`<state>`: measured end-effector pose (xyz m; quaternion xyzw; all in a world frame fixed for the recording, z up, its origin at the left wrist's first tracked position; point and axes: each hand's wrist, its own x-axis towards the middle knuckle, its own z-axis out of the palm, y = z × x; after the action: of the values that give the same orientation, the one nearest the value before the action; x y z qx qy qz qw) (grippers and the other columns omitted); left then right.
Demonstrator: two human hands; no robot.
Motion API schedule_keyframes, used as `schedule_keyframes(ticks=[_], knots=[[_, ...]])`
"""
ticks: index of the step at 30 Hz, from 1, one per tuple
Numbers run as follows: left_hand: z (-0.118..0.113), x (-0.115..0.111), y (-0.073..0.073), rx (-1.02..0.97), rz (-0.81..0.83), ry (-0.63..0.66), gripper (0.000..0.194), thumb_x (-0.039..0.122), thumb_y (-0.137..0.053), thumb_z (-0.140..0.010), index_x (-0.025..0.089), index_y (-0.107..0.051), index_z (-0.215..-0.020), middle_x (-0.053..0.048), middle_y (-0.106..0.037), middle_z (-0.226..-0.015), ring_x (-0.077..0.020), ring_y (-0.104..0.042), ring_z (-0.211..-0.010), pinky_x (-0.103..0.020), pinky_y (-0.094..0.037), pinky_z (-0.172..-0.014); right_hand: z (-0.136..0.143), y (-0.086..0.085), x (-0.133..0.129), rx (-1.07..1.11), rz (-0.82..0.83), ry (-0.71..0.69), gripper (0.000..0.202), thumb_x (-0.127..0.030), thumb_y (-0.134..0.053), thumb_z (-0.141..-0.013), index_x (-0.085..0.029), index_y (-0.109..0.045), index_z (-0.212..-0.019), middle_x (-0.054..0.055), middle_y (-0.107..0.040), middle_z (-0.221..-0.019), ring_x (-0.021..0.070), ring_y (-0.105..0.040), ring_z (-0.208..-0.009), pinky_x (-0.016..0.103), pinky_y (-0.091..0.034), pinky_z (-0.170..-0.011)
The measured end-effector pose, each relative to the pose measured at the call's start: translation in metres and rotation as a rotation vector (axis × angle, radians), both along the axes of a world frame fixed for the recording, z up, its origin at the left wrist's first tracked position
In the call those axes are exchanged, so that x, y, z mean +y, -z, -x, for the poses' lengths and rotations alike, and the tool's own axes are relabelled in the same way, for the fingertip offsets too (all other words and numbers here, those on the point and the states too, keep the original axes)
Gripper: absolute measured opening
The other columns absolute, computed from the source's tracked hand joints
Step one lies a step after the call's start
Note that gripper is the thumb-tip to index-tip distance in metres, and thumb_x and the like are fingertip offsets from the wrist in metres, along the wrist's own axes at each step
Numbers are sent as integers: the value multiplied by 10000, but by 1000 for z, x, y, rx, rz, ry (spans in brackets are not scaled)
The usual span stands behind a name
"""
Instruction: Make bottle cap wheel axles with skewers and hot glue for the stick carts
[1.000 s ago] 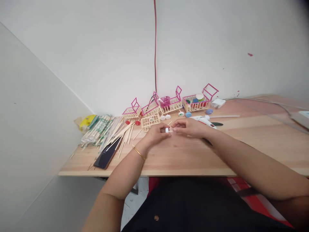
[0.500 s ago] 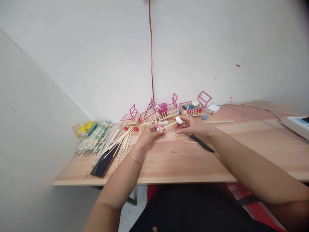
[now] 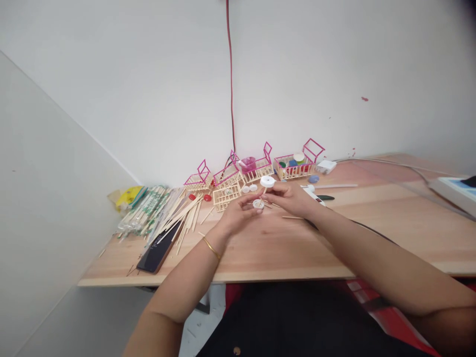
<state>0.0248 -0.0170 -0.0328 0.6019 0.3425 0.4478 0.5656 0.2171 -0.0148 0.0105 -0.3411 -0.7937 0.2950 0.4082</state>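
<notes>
The left hand (image 3: pixel 238 214) pinches a small white cap (image 3: pixel 258 204) above the middle of the desk (image 3: pixel 282 248). The right hand (image 3: pixel 292 197) grips a thin stick (image 3: pixel 264 191) topped by a second cap (image 3: pixel 267 181). The stick looks slender; pressed askew, it might snap or slip. No writing is readable anywhere.
</notes>
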Motion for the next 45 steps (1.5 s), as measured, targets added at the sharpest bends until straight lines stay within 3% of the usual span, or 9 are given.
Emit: schedule_keyframes(ticks=[7,16,20,24,29,36,45], knots=[[4,7,4,186,-239,-228,339,321,-709,-715,144,-663,-1000,-100,-671,-1036,-176,-623,-931,-337,-477,-886,3,22,15,-67,-43,0,334,-482,-550,-805,-174,-608,-690,5,-572,-645,142,-504,-636,256,-365,-603],[-1,6,3,240,-283,-196,278,325,-715,-692,138,-693,-897,-64,-690,-883,-156,-616,-808,-280,-474,-767,15,47,24,-135,24,-60,295,-424,-551,-808,-156,-657,-746,24,-639,-687,149,-538,-633,259,-384,-601],[-2,6,2,228,-285,-266,189,311,-706,-681,139,-694,-757,-36,-672,-756,-137,-594,-724,-259,-453,-703,17,49,22,-159,69,-62,270,-421,-584,-779,-169,-677,-805,12,-650,-695,146,-550,-628,251,-390,-585],[0,5,0,246,-266,-276,176,315,-685,-685,142,-683,-721,-22,-658,-702,-124,-567,-667,-251,-438,-663,14,48,17,-290,89,-4,354,-465,-700,-660,-193,-673,-886,16,-660,-768,159,-571,-673,251,-394,-588],[1,5,0,271,-257,-273,180,322,-676,-687,143,-668,-701,-8,-637,-666,-113,-541,-638,-244,-423,-646,17,48,11,-487,84,27,308,-499,-673,-675,-199,-648,-737,16,-658,-739,155,-551,-625,259,-338,-541],[1,6,1,301,-283,-271,190,330,-659,-705,141,-649,-689,-1,-615,-649,-111,-526,-630,-238,-405,-631,24,55,10,-455,39,55,209,-384,-669,-693,-193,-592,-729,7,-634,-711,143,-523,-614,247,-315,-540],[4,11,5,392,-313,-302,196,331,-633,-726,139,-629,-686,6,-599,-645,-108,-517,-620,-232,-383,-611,22,60,13,-423,39,49,214,-375,-696,-670,-195,-595,-727,2,-623,-702,146,-528,-623,245,-330,-552]])
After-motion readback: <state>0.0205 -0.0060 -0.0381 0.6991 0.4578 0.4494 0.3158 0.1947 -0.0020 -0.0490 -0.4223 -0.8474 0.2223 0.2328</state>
